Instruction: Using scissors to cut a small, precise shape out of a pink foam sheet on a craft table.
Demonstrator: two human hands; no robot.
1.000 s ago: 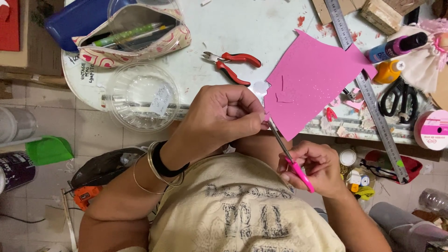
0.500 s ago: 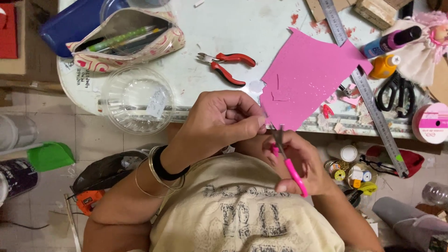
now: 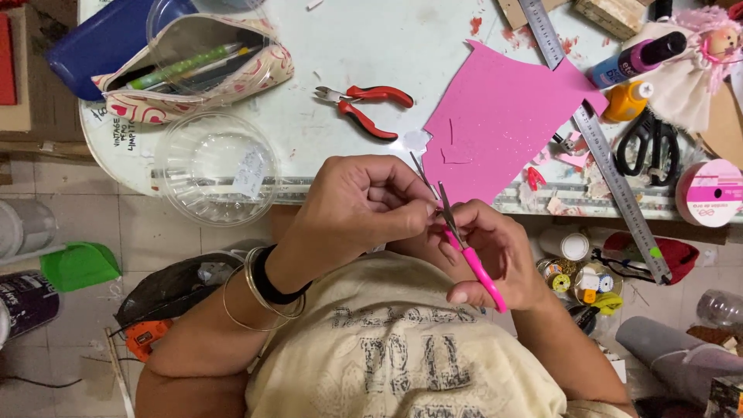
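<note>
My right hand (image 3: pixel 495 255) grips small scissors (image 3: pixel 464 251) with pink handles, their thin blades parted and pointing up toward the table edge. My left hand (image 3: pixel 364 205) is pinched shut at the blades on a tiny piece that its fingers hide. Both hands sit close together over my lap, just below the table's front edge. A pink foam sheet (image 3: pixel 503 116) with small cut-outs lies on the white table (image 3: pixel 371 46) right above my hands. Red-handled pliers (image 3: pixel 364 104) lie to the sheet's left.
A clear plastic bowl (image 3: pixel 213 166) and an open pencil pouch (image 3: pixel 186 70) are at the table's left. A metal ruler (image 3: pixel 596 139), black scissors (image 3: pixel 650 143), glue bottles, a doll and a pink ribbon roll (image 3: pixel 708 193) crowd the right. Jars and clutter stand on the floor.
My hands have drawn closer together and slightly lower. The scissors have turned more upright and their blades have parted at the piece my left hand pinches.
</note>
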